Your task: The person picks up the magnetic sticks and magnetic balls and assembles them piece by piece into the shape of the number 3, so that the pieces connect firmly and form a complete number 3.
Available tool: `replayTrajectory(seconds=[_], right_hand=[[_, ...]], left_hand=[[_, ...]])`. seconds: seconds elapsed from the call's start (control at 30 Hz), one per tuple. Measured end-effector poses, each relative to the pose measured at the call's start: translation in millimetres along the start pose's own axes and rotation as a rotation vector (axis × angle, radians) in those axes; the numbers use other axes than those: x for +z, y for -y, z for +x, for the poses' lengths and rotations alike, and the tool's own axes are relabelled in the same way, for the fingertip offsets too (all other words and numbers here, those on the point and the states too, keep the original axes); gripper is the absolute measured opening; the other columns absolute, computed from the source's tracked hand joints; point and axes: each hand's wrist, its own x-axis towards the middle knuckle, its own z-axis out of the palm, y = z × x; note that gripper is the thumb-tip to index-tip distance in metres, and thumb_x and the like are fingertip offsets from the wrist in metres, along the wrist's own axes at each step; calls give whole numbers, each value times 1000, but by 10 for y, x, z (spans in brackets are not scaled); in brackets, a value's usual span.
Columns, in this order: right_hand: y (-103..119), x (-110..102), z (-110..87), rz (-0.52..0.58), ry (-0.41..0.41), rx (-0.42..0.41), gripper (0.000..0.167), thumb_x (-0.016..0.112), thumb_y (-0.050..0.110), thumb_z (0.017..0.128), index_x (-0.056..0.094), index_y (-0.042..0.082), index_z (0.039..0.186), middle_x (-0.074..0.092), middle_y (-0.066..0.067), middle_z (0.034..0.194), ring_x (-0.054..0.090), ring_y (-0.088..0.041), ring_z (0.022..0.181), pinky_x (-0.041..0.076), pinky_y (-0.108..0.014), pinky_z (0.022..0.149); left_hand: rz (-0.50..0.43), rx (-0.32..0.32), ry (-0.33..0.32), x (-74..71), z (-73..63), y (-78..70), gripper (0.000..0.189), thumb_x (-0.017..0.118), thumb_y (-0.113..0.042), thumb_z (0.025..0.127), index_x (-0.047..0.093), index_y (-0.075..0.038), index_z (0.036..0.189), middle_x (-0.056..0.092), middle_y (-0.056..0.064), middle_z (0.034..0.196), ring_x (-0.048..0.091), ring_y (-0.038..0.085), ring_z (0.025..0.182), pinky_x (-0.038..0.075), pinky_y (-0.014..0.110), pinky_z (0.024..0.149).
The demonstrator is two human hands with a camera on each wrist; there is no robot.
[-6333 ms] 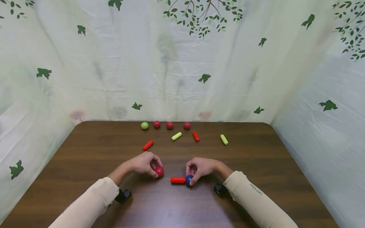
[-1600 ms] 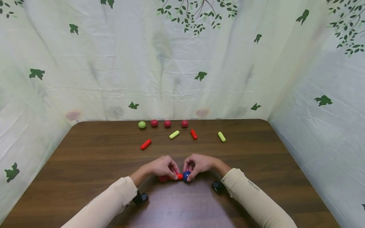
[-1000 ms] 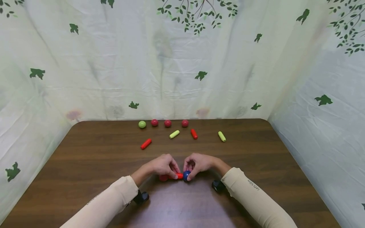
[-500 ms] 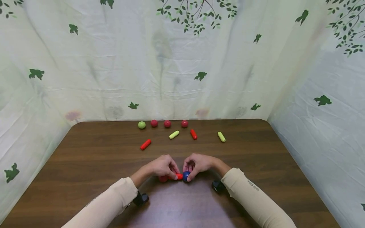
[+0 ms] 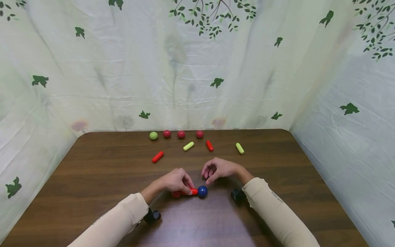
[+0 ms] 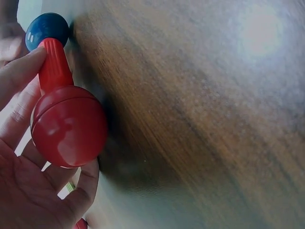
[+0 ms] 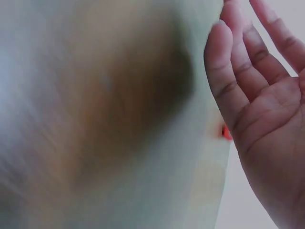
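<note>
My left hand (image 5: 178,180) pinches a red rod (image 6: 55,64) between thumb and fingers, low over the table. At one end of the rod sits a blue ball (image 5: 202,191), at the other a red ball (image 6: 70,126); the three form a line. In the head view the fingers partly cover the red ball and the rod. My right hand (image 5: 221,169) is apart from the blue ball, just behind and to the right of it, with its fingers loosely bent and nothing in them. In the right wrist view its palm and fingers show bare.
On the wooden table (image 5: 102,178), a green ball (image 5: 153,136) and several red balls (image 5: 181,134) line the far edge. Nearer lie red rods (image 5: 157,156) and yellow-green rods (image 5: 239,148). A leaf-patterned cloth (image 5: 185,85) hangs behind and at the sides.
My left hand has gone from the red ball to the red rod, bringing ball and rod together. In the last half second my right hand has let go of the blue ball and moved back.
</note>
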Motion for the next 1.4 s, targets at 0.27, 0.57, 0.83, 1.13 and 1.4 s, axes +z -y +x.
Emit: replayTrajectory(seconds=[0.27,0.57,0.83,1.13,1.4], right_hand=[[-155,-390,74,35,-305,51,31,76,6,82,62,-4,108,62,-4,88,58,-16,73,52,-31,65],[-159,-624,244,47,-542,201,39,72,7,85,58,-1,121,59,-13,104,55,-19,82,51,-31,64],[-309,-643,403,107,-575,217,51,74,6,83,55,1,129,56,-14,110,53,-19,80,48,-28,60],[-342,-585,473,69,-610,247,51,75,8,82,58,5,129,56,-18,124,55,-23,89,48,-28,62],[-306,-561,560,-116,-639,296,35,75,13,81,66,4,114,56,-5,79,51,-15,61,44,-25,57]], left_hand=[[1,-15,-11,-22,-32,21,8,79,-11,79,75,-9,86,68,-4,76,59,9,71,48,26,69],[-5,-23,-23,-11,1,15,8,79,-11,79,75,-10,85,68,-5,75,58,8,71,47,26,69],[-40,-25,-23,22,-11,24,9,80,-10,78,75,-9,85,69,-2,75,60,9,71,48,27,68],[-64,-17,-34,65,-8,49,8,79,-9,78,75,-9,85,69,-1,75,60,9,70,48,26,68],[-62,-16,-26,40,-4,65,8,79,-9,78,75,-9,85,69,-1,76,60,9,71,47,25,69]])
